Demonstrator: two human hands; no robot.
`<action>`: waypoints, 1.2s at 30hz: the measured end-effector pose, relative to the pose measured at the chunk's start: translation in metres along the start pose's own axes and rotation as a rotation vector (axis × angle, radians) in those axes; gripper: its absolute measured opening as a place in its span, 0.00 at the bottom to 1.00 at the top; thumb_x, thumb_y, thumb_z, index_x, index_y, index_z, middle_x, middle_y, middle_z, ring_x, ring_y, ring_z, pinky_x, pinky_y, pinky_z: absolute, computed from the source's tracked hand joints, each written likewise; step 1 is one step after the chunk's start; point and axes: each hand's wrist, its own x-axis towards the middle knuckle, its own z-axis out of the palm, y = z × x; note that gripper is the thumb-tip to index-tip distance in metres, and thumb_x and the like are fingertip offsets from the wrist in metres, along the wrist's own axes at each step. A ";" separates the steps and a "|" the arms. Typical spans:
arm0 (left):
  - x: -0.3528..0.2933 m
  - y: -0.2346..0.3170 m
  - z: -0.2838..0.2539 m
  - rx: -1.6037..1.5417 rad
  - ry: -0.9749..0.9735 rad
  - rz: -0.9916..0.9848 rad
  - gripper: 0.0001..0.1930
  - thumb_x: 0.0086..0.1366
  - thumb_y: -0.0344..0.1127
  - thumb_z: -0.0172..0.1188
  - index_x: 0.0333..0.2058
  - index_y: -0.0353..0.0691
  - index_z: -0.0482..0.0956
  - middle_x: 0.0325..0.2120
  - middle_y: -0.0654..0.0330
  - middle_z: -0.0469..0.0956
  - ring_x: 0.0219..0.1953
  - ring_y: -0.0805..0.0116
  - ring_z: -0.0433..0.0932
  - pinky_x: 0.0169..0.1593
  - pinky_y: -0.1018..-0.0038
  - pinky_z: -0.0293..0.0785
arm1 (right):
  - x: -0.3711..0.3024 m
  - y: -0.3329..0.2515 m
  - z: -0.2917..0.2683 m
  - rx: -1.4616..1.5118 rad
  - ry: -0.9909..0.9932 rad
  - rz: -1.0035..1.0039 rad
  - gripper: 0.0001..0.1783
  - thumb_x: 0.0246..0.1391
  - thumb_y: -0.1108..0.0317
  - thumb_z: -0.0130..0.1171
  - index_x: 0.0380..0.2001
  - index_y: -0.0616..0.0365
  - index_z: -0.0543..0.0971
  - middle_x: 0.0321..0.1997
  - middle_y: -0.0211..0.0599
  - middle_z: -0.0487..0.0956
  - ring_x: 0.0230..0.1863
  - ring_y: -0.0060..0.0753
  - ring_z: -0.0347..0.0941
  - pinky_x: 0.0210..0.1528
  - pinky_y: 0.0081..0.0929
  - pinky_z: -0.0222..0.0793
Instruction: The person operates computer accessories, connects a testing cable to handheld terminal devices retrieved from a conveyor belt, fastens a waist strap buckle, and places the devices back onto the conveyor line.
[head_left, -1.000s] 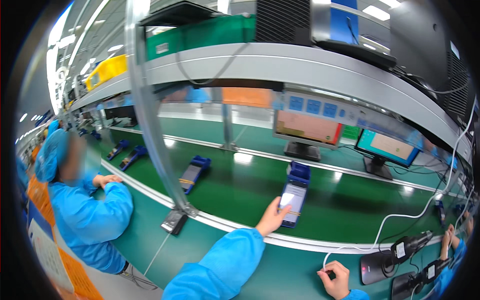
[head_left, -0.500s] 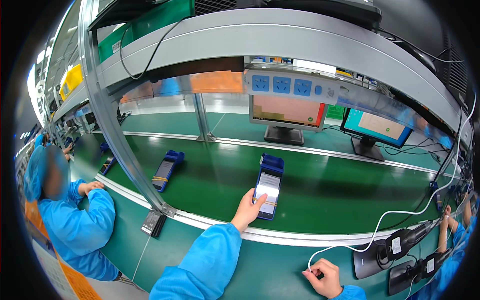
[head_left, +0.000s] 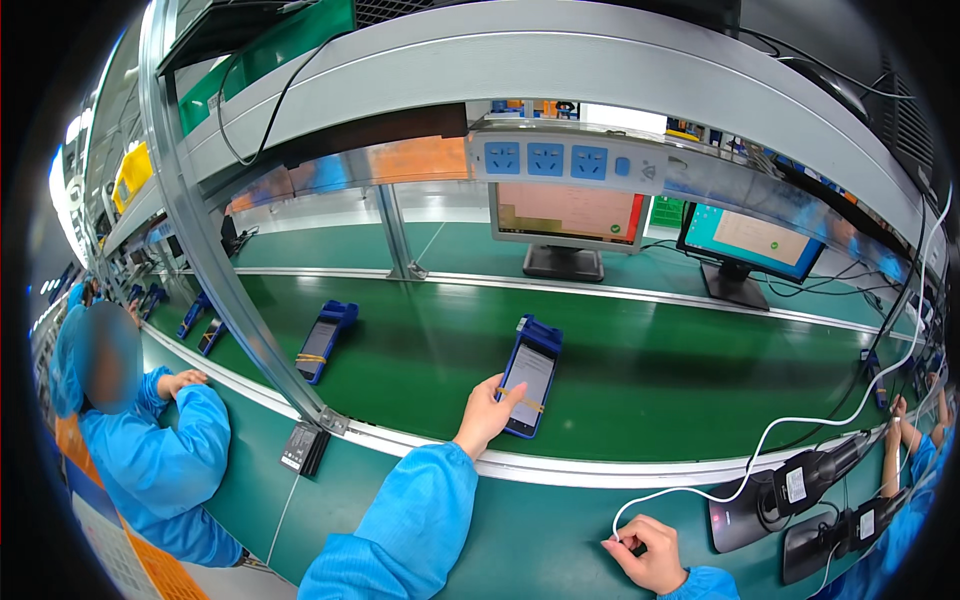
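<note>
My left hand (head_left: 484, 414) grips a blue handheld payment terminal (head_left: 532, 370) by its lower left edge, thumb over the front. A yellow rubber band (head_left: 533, 404) is wrapped around its lower part, and the screen is lit. The terminal is over the green conveyor belt (head_left: 640, 390), near its front rail; whether it touches the belt I cannot tell. Above the near worktop, my right hand (head_left: 650, 556) pinches the end of a white cable (head_left: 680, 491) between thumb and fingers. The cable's tip is hidden in that grip.
Another banded terminal (head_left: 326, 342) lies on the belt to the left. A metal post (head_left: 225, 270) rises beside black flat packs (head_left: 305, 450). Black scanners on stands (head_left: 745, 512) stand right of my right hand. A co-worker's blue sleeve (head_left: 190, 430) rests at the left; monitors (head_left: 570, 215) stand beyond.
The held terminal has tilted slightly, and the glare on its screen has faded. My left hand has shifted slightly left in view. My right hand keeps its pinch on the cable.
</note>
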 end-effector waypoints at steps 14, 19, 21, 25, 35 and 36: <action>-0.011 -0.006 0.015 0.257 0.437 0.266 0.30 0.71 0.33 0.64 0.70 0.37 0.67 0.61 0.46 0.78 0.60 0.48 0.79 0.60 0.59 0.76 | 0.000 0.002 -0.002 0.033 -0.026 0.001 0.11 0.54 0.72 0.78 0.28 0.58 0.82 0.22 0.31 0.74 0.22 0.26 0.69 0.24 0.26 0.65; -0.030 0.032 0.022 0.563 0.510 0.758 0.22 0.63 0.28 0.63 0.56 0.41 0.75 0.58 0.51 0.78 0.61 0.46 0.74 0.65 0.52 0.62 | 0.000 0.002 0.000 0.035 -0.016 0.017 0.11 0.55 0.71 0.78 0.28 0.58 0.82 0.22 0.31 0.74 0.22 0.25 0.70 0.24 0.26 0.65; -0.050 0.039 0.041 0.624 0.334 0.928 0.18 0.60 0.27 0.65 0.50 0.44 0.80 0.52 0.58 0.81 0.57 0.52 0.77 0.60 0.56 0.65 | 0.000 0.003 0.001 0.042 0.001 0.048 0.10 0.55 0.72 0.77 0.29 0.59 0.82 0.22 0.31 0.75 0.22 0.24 0.70 0.24 0.25 0.65; -0.096 0.042 0.083 0.679 -0.139 1.304 0.16 0.58 0.34 0.70 0.46 0.51 0.83 0.52 0.66 0.81 0.51 0.63 0.78 0.56 0.60 0.63 | 0.003 0.006 0.001 0.030 0.093 0.084 0.08 0.57 0.74 0.74 0.31 0.60 0.82 0.26 0.32 0.77 0.24 0.22 0.71 0.26 0.24 0.66; -0.108 0.042 0.093 0.562 -0.440 1.239 0.11 0.65 0.39 0.70 0.43 0.44 0.81 0.55 0.59 0.78 0.57 0.57 0.75 0.60 0.59 0.71 | 0.009 0.005 0.001 0.021 0.091 0.057 0.13 0.57 0.77 0.69 0.46 0.64 0.83 0.37 0.38 0.83 0.31 0.30 0.79 0.36 0.26 0.75; -0.108 0.041 0.093 0.573 -0.455 1.237 0.11 0.65 0.40 0.70 0.42 0.44 0.81 0.56 0.58 0.78 0.58 0.56 0.75 0.60 0.58 0.71 | 0.008 0.005 0.000 0.017 0.083 0.061 0.14 0.57 0.77 0.69 0.47 0.65 0.83 0.38 0.39 0.84 0.31 0.31 0.79 0.36 0.27 0.75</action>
